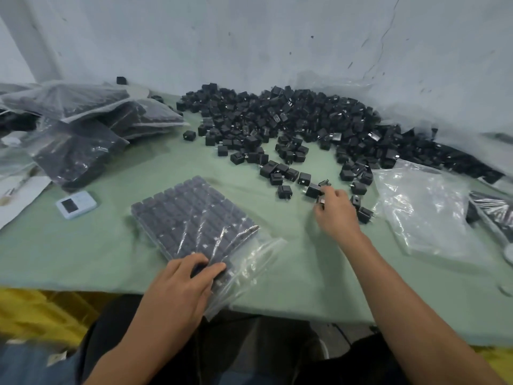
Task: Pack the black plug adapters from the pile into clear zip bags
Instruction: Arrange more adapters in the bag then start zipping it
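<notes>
Head view: my left hand [183, 284] pressing, fingers straight, on zip bag [194, 218] packed in rows; right hand [336, 212] fingers pinching one adapter [321, 202] beside pile [291, 115] on counter [83, 245].

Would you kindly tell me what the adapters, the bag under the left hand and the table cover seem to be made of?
The adapters look like moulded plastic, matte black, with shiny metal prongs. The bag is thin clear plastic film, glossy, with creases and glare streaks. The table cover is probably cloth: pale green, matte, rumpled.
</notes>
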The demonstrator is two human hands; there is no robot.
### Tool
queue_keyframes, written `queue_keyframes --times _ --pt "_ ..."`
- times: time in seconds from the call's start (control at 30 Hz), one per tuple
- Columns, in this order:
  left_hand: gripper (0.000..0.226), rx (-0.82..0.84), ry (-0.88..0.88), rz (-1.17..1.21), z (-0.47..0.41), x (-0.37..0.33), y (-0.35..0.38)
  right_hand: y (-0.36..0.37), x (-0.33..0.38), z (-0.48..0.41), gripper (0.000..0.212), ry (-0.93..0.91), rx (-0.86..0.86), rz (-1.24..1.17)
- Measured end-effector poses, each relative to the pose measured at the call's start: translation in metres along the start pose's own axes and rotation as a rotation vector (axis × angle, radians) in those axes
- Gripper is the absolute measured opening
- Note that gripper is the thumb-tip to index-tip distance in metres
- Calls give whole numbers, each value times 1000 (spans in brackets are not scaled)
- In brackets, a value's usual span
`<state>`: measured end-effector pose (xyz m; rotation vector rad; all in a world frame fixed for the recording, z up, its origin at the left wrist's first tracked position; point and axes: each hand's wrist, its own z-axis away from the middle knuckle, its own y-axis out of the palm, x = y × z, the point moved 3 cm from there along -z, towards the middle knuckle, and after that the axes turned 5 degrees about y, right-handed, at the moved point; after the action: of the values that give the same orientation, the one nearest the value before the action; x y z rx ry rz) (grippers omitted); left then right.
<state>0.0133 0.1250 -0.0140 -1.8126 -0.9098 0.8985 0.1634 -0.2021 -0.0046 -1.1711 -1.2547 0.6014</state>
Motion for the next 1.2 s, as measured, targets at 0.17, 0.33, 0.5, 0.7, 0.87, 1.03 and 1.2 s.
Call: queue_keyframes --times 0.17,0.33,0.5,0.7,0.87,1.03,1.2 --pt "45 -11 -5 12 0 -1 0 13 -11 -16 32 1 119 76" --pt "45 -11 -6 9 0 -1 -1 3 -12 1 32 -35 255 -42" --pt "40 4 -4 23 1 -3 -1 -11 -11 57 34 -32 266 -391" --pt "39 4 -13 24 0 -5 -3 -12 16 143 32 -67 489 -770" --pt "38 12 -10 21 0 -8 -6 23 46 173 32 -40 574 -809" --pt "47 17 -23 33 -1 -8 -6 34 67 172 19 -87 523 -647" --pt "48 28 -18 38 -2 -10 -8 43 76 171 30 -8 397 -726"
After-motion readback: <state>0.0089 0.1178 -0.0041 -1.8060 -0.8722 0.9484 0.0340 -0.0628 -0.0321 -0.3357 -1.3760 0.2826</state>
